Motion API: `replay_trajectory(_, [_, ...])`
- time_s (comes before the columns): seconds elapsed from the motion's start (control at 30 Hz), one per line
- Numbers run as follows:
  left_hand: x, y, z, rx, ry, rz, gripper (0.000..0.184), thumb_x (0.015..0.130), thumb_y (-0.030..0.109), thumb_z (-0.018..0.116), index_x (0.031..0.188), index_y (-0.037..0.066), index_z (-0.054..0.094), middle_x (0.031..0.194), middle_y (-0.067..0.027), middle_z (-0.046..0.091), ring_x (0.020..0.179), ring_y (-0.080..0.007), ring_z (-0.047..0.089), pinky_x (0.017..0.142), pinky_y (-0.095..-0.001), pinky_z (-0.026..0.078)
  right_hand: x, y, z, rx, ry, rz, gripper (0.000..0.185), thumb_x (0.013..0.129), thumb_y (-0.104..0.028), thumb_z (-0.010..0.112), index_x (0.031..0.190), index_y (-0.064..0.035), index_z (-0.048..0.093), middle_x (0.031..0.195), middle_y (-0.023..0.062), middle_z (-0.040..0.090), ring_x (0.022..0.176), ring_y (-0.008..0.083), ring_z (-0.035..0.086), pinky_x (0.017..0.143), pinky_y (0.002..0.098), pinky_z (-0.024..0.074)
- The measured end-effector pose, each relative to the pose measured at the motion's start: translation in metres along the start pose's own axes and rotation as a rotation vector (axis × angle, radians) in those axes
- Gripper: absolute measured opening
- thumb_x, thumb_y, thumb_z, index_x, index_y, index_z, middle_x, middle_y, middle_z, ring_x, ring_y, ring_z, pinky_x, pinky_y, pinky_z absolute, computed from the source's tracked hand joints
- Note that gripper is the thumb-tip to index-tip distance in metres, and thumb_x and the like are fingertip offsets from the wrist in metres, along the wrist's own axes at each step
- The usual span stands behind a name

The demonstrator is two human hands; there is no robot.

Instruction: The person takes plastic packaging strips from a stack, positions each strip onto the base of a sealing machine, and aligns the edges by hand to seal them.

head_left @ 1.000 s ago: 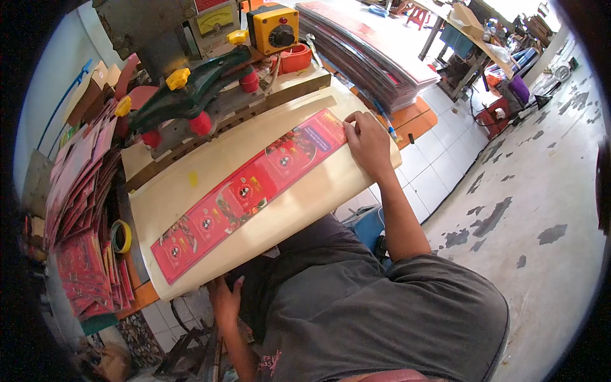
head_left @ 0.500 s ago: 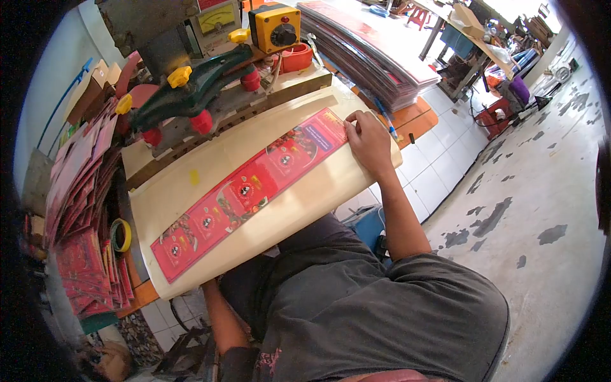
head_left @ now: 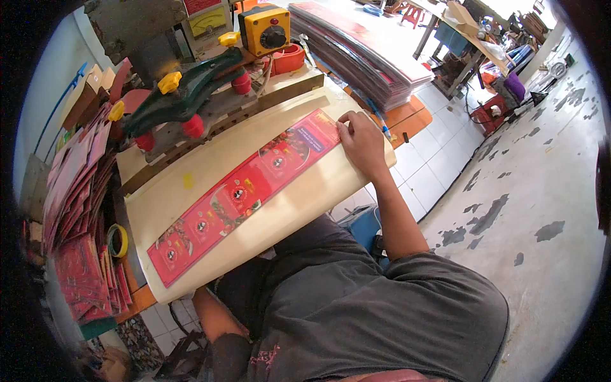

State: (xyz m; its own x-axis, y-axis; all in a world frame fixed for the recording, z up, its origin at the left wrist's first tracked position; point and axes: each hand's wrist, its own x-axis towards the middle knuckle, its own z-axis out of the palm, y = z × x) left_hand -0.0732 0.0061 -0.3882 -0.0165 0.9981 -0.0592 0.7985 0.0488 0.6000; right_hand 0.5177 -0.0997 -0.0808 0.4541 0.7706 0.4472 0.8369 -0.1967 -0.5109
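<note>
Red printed strip [head_left: 238, 194], lying slantwise from near the counter's [head_left: 312, 192] lower-left corner toward its right edge, looks light, bendy and slick, best held by the end the right fingers [head_left: 351, 120] pinch narrowly, left fingers hidden.

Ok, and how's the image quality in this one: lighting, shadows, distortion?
Head view: black borders and strong wide-angle bending toward the edges; background blown out at top right; soft shading on the cream sheet near the right hand; small print on the red strip too small to read.
</note>
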Motion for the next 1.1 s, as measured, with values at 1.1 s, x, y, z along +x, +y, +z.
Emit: replay_trajectory(1.1, [-0.252,0.017,0.009,-0.033,0.091,-0.224,0.057,0.103,0.040,0.063,0.144,0.001,0.056,0.147,-0.0279,0.053,0.138,-0.0463,0.046,0.116,-0.0584,0.030,0.000,0.003,0.008,-0.021,0.122,-0.070,0.013,0.096,-0.021,0.068,0.099,-0.0085,0.068,0.081,0.0099,0.061,0.074,0.0270,0.062,0.068,0.0425,0.0474])
